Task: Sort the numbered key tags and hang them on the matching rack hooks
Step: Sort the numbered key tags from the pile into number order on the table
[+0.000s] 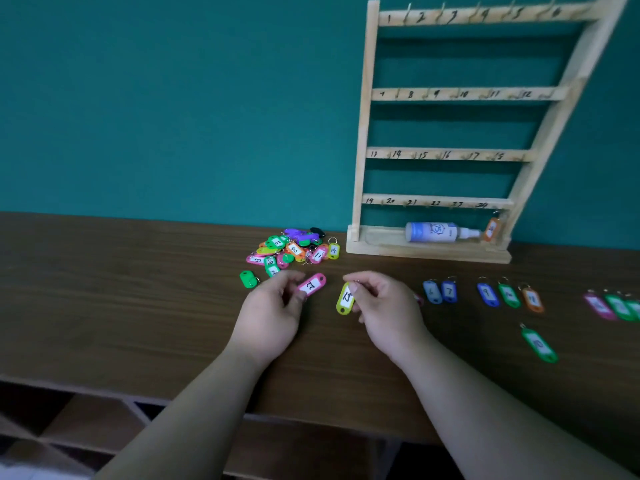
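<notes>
Head view: the left hand (273,317) pinches a pink plastic key tag (311,285) labelled 22, and the right hand (384,306) pinches a yellow-green plastic key tag (345,298) labelled 15, both just above the brown wooden table (138,289). Far right stands a pale wooden hook rack (362,133) numbered 1 to 24, with a white spray bottle (433,232) marked 75 lying on its base. A heap of coloured tags (294,249) lies just beyond the hands.

Left hand (273,317) and right hand (384,306) being seen bare, both forearms (194,417) being shown uncovered down to the lower edge of the view, wrists being left unadorned.
</notes>
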